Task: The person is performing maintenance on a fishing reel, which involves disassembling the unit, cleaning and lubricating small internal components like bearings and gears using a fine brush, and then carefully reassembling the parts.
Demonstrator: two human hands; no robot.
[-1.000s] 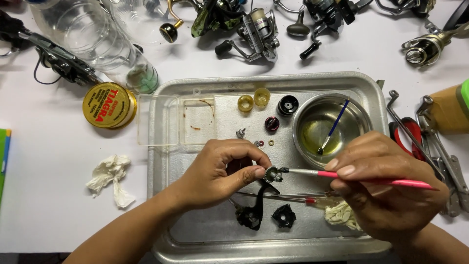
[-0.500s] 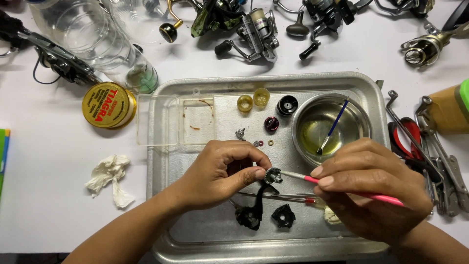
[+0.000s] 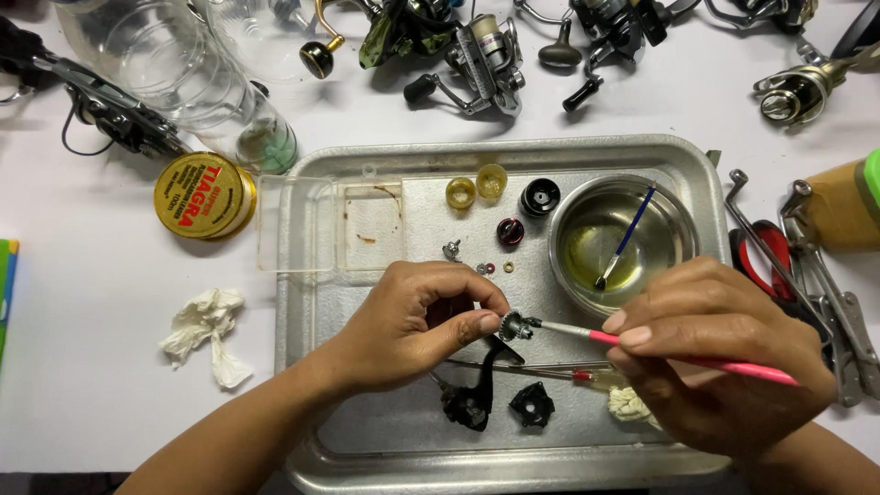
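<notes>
Lying on the white bench, a dented metal tray is carrying a steel bowl; left hand is pinching a small gear, right hand gripping a pink-handled brush touching it.

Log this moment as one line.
left hand: pinches small gear | right hand: pink brush tip on gear | over metal tray

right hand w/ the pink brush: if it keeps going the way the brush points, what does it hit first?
The right hand aims the pink brush leftward; its tip already meets the small gear pinched in the left hand. Next in line would be the left fingertips, though depth is hard to judge.
</notes>
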